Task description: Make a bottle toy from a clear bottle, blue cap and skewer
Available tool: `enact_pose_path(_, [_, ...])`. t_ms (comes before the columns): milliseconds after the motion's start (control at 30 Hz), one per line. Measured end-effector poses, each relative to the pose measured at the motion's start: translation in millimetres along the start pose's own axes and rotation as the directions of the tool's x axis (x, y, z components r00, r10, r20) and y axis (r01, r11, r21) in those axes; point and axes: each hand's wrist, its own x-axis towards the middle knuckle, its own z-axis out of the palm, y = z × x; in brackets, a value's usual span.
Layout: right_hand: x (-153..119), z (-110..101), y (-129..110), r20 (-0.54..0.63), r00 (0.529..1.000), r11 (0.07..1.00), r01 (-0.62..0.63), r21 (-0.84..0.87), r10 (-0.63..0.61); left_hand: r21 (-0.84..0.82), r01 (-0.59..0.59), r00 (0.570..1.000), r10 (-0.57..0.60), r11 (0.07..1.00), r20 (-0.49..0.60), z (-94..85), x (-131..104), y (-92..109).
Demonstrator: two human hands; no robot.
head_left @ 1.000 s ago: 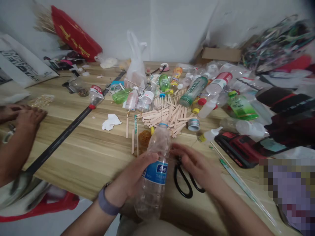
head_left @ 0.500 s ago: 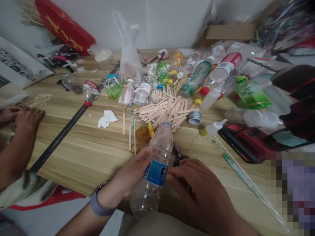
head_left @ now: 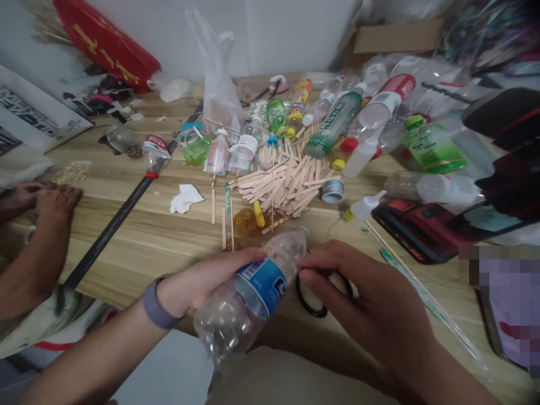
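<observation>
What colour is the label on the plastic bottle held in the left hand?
Blue with white print, wrapped around the clear plastic bottle; the head view shows it.

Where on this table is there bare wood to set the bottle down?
Bare wood lies between the black pole and the loose craft sticks, in front of the white tissue. Beyond the stick pile it is crowded with bottles. The left hand holds the clear bottle; scissors lie under the right hand.

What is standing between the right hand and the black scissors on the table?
Nothing visible does. The right hand already rests on the black-handled scissors, its fingers over the handle loops. The clear plastic bottle with a blue label, tilted in the left hand, lies just left of them, not between.
</observation>
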Motion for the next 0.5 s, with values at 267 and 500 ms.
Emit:
enact_pose_path(267, [-26.7,24.3,-9.0,0.017,0.961,0.939,0.272,-0.213,-0.274,-0.023,-0.229,0.973,0.23,0.973,0.012,7.7,3.1,-28.3])
enact_pose_path(500, [-34.5,28.2,-18.7,0.069,0.947,0.904,0.321,-0.281,-0.315,0.263,-0.31,0.95,0.309,0.914,0.048,10.8,-10.0,-26.3])
